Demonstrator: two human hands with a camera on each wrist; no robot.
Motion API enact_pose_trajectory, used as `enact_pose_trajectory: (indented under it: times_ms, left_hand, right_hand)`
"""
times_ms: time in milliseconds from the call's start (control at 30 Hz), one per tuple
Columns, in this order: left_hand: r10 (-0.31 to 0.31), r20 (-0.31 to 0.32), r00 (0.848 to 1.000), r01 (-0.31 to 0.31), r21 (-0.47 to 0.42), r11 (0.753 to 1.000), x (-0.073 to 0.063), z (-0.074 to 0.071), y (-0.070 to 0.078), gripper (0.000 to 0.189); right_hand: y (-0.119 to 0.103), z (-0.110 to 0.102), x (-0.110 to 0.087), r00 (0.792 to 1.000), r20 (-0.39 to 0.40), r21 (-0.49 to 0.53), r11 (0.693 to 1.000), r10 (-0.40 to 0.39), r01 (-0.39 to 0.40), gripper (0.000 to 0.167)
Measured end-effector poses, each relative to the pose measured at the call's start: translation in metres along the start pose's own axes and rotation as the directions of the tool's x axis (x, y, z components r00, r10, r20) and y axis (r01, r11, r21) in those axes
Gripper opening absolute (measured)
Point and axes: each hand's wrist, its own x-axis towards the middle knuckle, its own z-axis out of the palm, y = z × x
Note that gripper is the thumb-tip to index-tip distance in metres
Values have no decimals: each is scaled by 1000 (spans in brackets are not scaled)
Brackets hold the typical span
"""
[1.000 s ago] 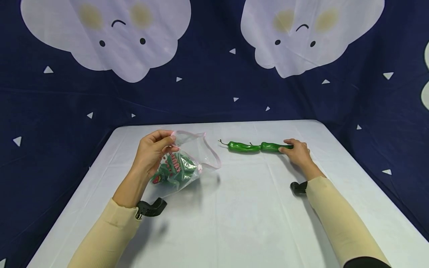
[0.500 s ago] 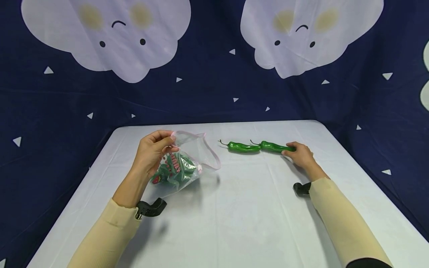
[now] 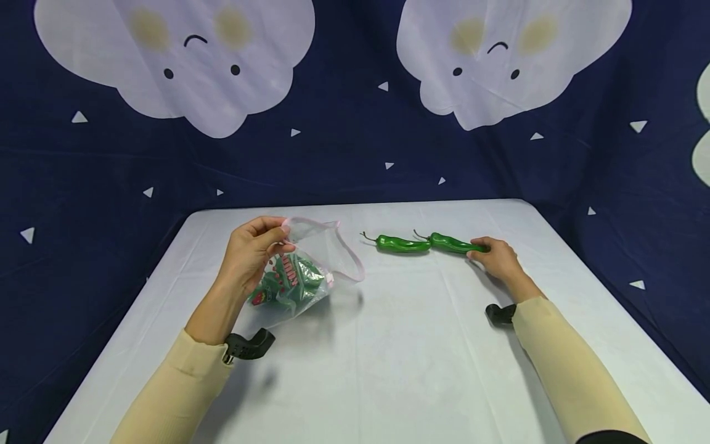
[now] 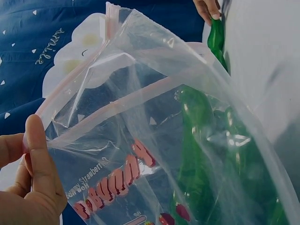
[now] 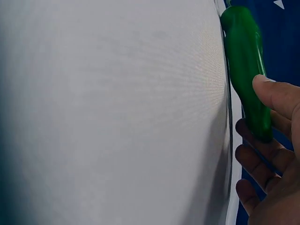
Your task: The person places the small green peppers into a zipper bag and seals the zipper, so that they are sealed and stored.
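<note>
Between thumb and fingers, my left hand (image 3: pixel 252 250) pinches the pink-edged mouth of a clear zip bag (image 3: pixel 339 250) with red print. The bag's mouth gapes, and green peppers (image 4: pixel 194 131) show through its plastic in the left wrist view. At the back right, my right hand (image 3: pixel 499 256) pinches a long green pepper (image 3: pixel 449 243) near its tapered tip. The thumb lies along one side of that pepper in the right wrist view. A second green pepper (image 3: pixel 403 245) lies just left of it, its stem pointing left.
A white cloth covers the table (image 3: pixel 399 345). Behind its far edge hangs a dark blue curtain (image 3: pixel 355 154) printed with clouds and small triangles. Black wrist cameras sit on both cuffs.
My right hand has shifted slightly right and turned the gripped pepper a little, so its stem now shows clear of the other pepper. The left hand and bag look the same.
</note>
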Motion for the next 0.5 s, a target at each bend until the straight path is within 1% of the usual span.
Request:
enact_pose_trajectory:
  times_ms: [200,500]
  left_hand:
    - [1,-2,1000,-1,5,1000,0,0,0,8]
    - [-2,-7,1000,2,9,1000,-1,0,0,9]
  right_hand:
    - [0,-1,-3,999,-32,36,999,-4,5,48]
    - [-4,-2,-12,992,-112,26,998,-50,53,48]
